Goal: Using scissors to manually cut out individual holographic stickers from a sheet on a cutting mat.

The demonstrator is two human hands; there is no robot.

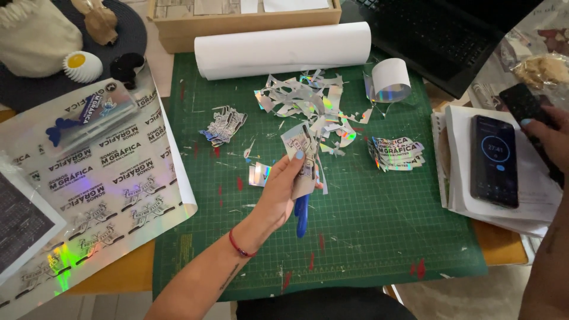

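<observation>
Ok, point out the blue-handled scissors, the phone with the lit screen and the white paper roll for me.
blue-handled scissors (301, 214), head view, on the blue handle below the left hand.
phone (494, 161), head view, middle of its dark screen.
white paper roll (283, 50), head view, middle of the roll's side.

Left hand (284, 189) raised mid-frame, forearm extended diagonally from lower left, wrist bent back, thumb and fingers closed in a pinch grip. Right hand (548, 139) at right edge, fingers curled downward, forearm entering from lower right.

white paper roll (283, 50), smartphone (494, 160), laptop (438, 32)
</observation>
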